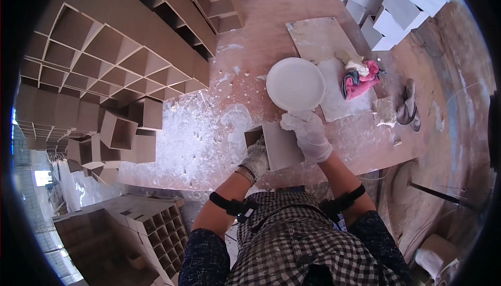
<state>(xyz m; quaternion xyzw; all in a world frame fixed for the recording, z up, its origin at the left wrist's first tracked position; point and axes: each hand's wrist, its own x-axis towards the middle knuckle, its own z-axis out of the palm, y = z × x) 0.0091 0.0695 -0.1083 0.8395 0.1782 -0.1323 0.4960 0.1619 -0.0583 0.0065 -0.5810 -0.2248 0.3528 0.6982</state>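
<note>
Right hand [311,134] holds white plate [295,84]; left hand [257,158] (gloved) steadies box [282,144].

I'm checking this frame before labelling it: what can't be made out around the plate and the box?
- Head view: inside of the cardboard box, hidden by its own wall and the left hand.
- Head view: lower rim of the white plate, covered by the right hand.
- Head view: pink cloth, bunched; what it wraps is hidden.
- Head view: stacked boxes, cut off by the picture's rim.

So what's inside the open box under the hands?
The brown cardboard box shows only a dark sliver of interior at its left. The gloved left hand and its own wall hide the rest.
</note>
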